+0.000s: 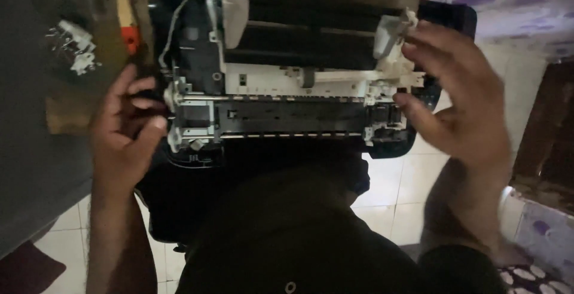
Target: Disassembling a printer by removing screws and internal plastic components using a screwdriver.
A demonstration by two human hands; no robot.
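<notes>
Between hands: opened printer mechanism (287, 96); left hand (125, 135) fingers curled at its end, right hand (460, 96) spread open.

We see the opened printer mechanism (287, 84) across the upper middle of the frame, resting on our lap. Our left hand (125, 132) sits at its left end, fingers (149, 123) touching the shaft end there — our right hand (460, 102) is at the right end, fingers (412, 105) spread just beside the frame's corner. A metal rod (275, 98) runs left to right through the mechanism, with the roller bay (311, 37) behind it. At upper left, small loose parts (75, 46) lie on a flat surface (36, 120). The tiled floor (394, 192) shows below — lower centre and right.
</notes>
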